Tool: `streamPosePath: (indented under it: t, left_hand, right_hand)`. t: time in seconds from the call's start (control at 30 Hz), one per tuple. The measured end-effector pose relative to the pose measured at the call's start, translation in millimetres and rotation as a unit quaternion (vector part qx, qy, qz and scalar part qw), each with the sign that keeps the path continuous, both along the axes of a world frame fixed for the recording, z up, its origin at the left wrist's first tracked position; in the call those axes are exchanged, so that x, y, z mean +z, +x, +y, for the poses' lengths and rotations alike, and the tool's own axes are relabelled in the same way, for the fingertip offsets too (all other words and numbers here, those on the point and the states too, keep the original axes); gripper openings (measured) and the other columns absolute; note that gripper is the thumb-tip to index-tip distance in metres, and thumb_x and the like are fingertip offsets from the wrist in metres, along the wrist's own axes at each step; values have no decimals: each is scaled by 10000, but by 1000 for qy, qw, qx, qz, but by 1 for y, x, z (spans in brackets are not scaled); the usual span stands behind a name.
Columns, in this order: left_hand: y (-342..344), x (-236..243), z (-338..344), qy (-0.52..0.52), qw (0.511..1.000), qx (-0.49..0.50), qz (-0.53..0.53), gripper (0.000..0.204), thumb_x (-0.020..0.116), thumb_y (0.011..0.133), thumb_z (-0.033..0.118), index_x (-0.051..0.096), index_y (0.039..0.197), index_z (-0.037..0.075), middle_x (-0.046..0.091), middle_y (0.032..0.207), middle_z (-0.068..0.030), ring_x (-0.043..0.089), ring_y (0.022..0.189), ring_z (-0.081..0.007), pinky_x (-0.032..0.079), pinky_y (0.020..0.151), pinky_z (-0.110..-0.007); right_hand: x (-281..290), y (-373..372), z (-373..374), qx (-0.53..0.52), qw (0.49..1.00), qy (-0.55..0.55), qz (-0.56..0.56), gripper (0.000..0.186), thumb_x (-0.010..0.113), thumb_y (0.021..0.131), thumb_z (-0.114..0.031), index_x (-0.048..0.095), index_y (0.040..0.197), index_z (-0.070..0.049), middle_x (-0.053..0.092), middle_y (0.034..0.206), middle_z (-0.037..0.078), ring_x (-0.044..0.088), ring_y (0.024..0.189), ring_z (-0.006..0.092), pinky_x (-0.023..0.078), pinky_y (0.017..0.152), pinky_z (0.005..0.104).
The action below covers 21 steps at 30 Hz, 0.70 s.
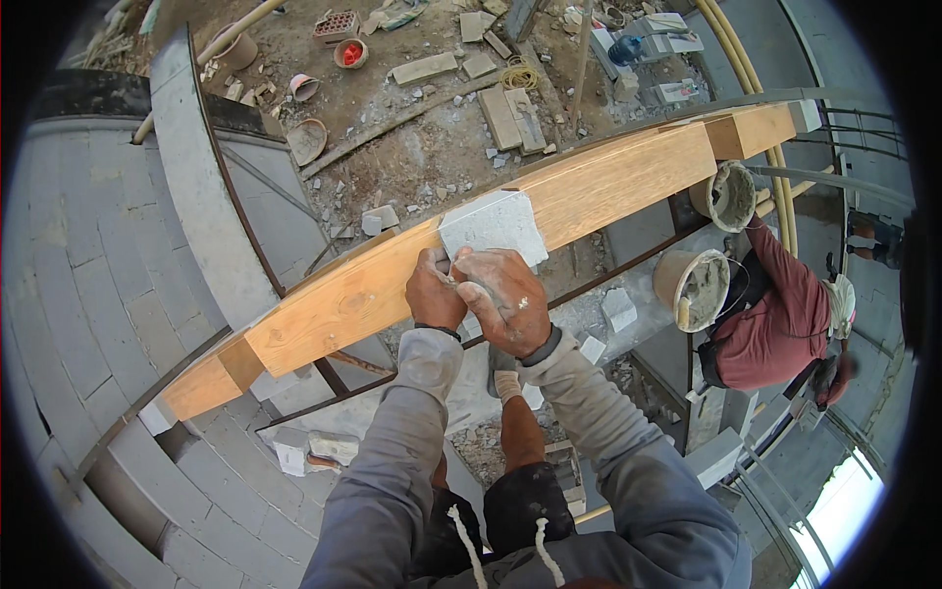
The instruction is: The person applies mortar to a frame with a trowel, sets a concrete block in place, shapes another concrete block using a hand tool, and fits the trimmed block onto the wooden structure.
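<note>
A light grey block piece, roughly square, lies against the long wooden beam that crosses in front of me. My left hand is closed at the block's lower left corner, knuckles up. Beside it and touching it, my right hand curls over the block's near edge, its thumb bent toward the left hand. Both hands look dusty. The undersides of the fingers are hidden, so how far they reach under the block does not show.
On the right, a person in a red top bends near a mortar bucket and a second bucket. Grey block walls stand at left. Far below lie rubble, planks and a red-filled basket. Bamboo poles rise at right.
</note>
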<state>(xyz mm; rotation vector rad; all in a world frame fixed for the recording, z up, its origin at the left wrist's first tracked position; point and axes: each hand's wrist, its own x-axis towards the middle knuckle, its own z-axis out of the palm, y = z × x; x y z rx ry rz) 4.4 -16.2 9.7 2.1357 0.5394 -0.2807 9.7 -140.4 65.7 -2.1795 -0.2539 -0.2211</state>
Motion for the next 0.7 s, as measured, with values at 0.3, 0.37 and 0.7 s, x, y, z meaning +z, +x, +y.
streamPosePath:
  t: [0.3, 0.37, 0.7]
  left_hand:
    - [2, 3, -2, 0, 999, 37, -4, 372, 702, 847, 376, 631, 889, 14, 696, 806, -187, 682, 751, -366, 525, 682, -427]
    - [2, 2, -13, -20, 998, 30, -53, 236, 704, 834, 246, 630, 904, 33, 689, 797, -181, 675, 760, -375, 517, 674, -433]
    - [-8, -5, -13, 7, 997, 56, -50, 280, 714, 832, 279, 643, 913, 20, 670, 794, -193, 665, 751, -386, 513, 662, -424]
  right_hand:
    - [9, 36, -1, 139, 905, 390, 99, 498, 483, 1007, -286, 512, 607, 8, 511, 564, 90, 494, 496, 197, 395, 490, 320]
    - [-40, 40, -3, 49, 904, 352, 236, 542, 426, 1025, -306, 532, 596, 10, 550, 567, 90, 514, 502, 170, 393, 480, 309]
    - [-12, 48, -6, 152, 901, 353, 201, 494, 445, 1000, -257, 530, 600, 19, 508, 542, 98, 487, 475, 196, 400, 493, 310]
